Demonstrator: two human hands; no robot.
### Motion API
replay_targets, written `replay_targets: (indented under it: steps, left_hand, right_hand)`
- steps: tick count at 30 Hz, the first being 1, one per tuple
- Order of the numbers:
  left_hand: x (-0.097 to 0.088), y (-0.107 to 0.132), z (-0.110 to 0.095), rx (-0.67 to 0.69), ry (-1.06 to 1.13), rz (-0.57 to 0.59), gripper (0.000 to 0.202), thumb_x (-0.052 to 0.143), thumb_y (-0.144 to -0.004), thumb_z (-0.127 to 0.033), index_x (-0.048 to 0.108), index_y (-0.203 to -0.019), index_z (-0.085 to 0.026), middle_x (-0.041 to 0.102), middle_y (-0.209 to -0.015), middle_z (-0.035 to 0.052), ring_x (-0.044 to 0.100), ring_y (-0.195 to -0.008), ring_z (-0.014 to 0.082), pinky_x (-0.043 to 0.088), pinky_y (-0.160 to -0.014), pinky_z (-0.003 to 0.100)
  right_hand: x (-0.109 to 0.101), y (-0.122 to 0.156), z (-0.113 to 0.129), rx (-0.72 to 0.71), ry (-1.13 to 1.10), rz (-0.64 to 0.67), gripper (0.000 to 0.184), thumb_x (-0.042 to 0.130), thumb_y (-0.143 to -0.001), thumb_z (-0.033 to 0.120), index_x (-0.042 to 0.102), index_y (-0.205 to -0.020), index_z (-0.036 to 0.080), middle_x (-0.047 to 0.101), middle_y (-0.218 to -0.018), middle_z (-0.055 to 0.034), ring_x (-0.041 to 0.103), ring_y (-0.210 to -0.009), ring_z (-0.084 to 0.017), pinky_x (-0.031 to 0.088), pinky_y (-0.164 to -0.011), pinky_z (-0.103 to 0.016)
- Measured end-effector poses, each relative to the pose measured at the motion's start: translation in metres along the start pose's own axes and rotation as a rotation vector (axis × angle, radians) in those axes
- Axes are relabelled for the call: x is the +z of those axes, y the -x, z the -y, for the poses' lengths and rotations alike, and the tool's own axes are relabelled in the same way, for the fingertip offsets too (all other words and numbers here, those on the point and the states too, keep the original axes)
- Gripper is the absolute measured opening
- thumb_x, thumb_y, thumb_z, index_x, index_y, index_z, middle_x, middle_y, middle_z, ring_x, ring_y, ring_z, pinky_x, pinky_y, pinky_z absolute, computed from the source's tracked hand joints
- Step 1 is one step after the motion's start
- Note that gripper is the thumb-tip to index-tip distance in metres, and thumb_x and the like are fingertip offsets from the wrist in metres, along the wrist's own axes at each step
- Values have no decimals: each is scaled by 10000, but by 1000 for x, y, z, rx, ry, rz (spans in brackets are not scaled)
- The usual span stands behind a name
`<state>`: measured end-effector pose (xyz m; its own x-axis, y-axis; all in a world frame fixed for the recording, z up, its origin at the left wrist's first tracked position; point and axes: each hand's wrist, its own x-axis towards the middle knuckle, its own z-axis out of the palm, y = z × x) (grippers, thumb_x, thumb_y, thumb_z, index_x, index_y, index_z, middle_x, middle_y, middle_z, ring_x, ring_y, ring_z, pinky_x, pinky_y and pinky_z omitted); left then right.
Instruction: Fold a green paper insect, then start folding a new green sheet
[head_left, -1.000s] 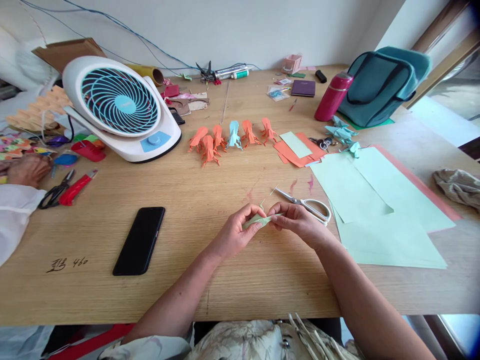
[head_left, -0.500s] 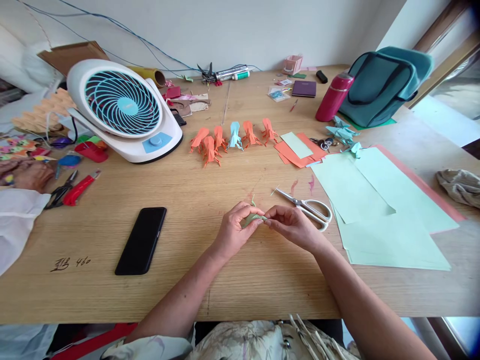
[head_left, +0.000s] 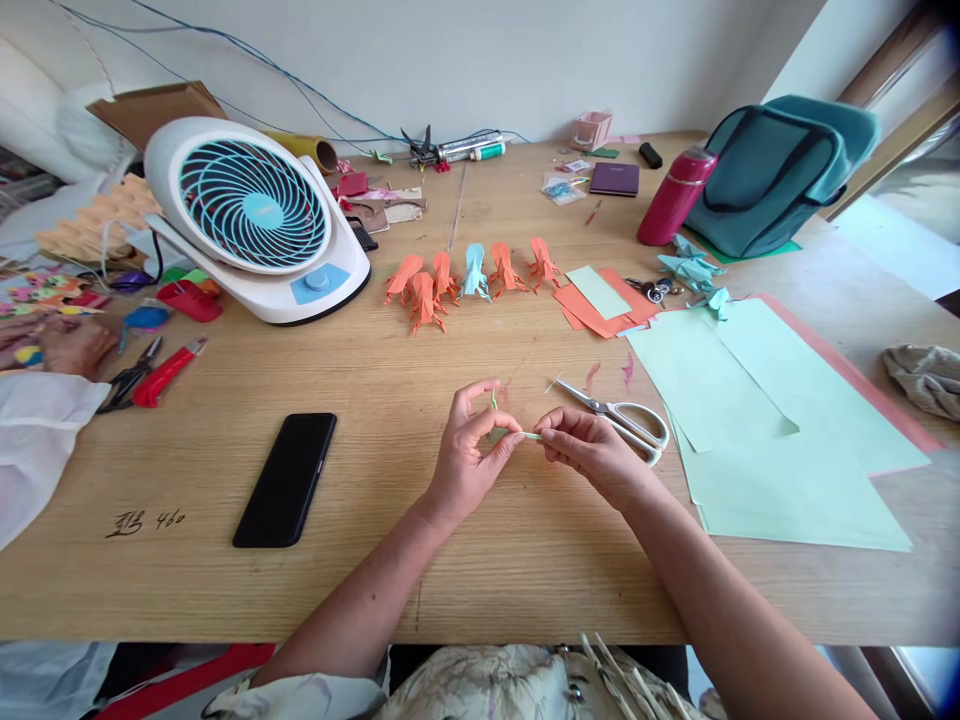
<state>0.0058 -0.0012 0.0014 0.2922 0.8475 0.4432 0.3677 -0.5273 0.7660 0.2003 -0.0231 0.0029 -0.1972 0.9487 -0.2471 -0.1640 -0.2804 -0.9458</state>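
Observation:
Between my two hands is a small light-green folded paper piece point(head_left: 531, 436), mostly covered by my fingers. My left hand point(head_left: 474, 440) pinches it between thumb and fingers, with its index finger raised near a thin green strip that sticks up. The thumb and fingertips of my right hand point(head_left: 581, 447) are closed on the piece's narrow right end. White-handled scissors point(head_left: 630, 415) lie just beyond my right hand, their blades pointing away to the left. Several orange folded paper figures point(head_left: 424, 300) and one light-blue paper figure point(head_left: 475, 270) stand farther back.
Light-green sheets point(head_left: 780, 490) and orange paper point(head_left: 592, 315) lie on the right. A phone point(head_left: 285, 480) rests at left, below a fan point(head_left: 262, 220). Also around are a red cutter point(head_left: 166, 375), a pink bottle point(head_left: 677, 195), a teal bag point(head_left: 765, 180) and another person's hand point(head_left: 75, 345).
My hands have drawn slightly apart, showing more of the green paper between them. A left finger has lifted. The view has shifted slightly.

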Motion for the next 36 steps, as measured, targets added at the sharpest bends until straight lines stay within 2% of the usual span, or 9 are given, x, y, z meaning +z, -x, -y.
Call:
replay_targets:
  steps: [3,6,9,13,24,32,36]
  left_hand:
    - [-1,0,-1,32,-1,17,60,676,-891,-203,687,-832,-199,523,-1339,108,550,-1250,268,517,-945,391]
    - [-1,2,0,39,7,30,57,676,-886,-197,689,-831,-194,529,-1362,119,641,-1040,217,548,-835,355]
    - [-1,4,2,30,4,46,44,672,-886,-200,701,-853,-194,537,-1354,126,640,-903,170,557,-728,311]
    - [-1,4,2,19,3,83,51,668,-885,-194,698,-843,-196,562,-1312,110,613,-821,134,558,-672,279]
    - [-3,0,0,-58,81,122,50,678,-860,-163,691,-814,-179,541,-1288,102,621,-849,116,543,-581,192]
    - [-1,0,2,-41,95,97,63,708,-850,-170,725,-794,-192,585,-1244,88,588,-770,94,472,-556,195]
    - [-3,-2,-1,-123,171,92,47,715,-836,-185,729,-792,-179,582,-1240,99,609,-771,94,456,-502,172]
  right_hand:
    - [2,1,1,45,-67,-10,374,826,-700,527,666,-778,198,553,-705,13,465,-636,-114,387,-627,-280]
    - [3,1,2,72,-115,-22,373,843,-684,510,652,-762,200,528,-674,23,451,-628,-110,375,-612,-272]
    - [4,1,1,89,-137,-24,376,849,-675,499,640,-767,200,520,-665,29,447,-616,-106,363,-591,-267]
    - [5,0,-1,89,-136,-31,361,837,-680,490,648,-800,207,528,-678,26,444,-616,-114,359,-590,-276]
    - [5,0,-2,52,-88,-23,341,825,-682,475,673,-818,202,538,-698,22,437,-612,-112,331,-594,-279]
    - [6,1,-4,23,-53,-19,319,816,-708,470,677,-810,201,539,-692,20,431,-627,-119,349,-616,-282]
    - [5,2,-3,-71,15,12,286,804,-740,435,695,-893,220,630,-832,-13,523,-743,-155,413,-694,-300]
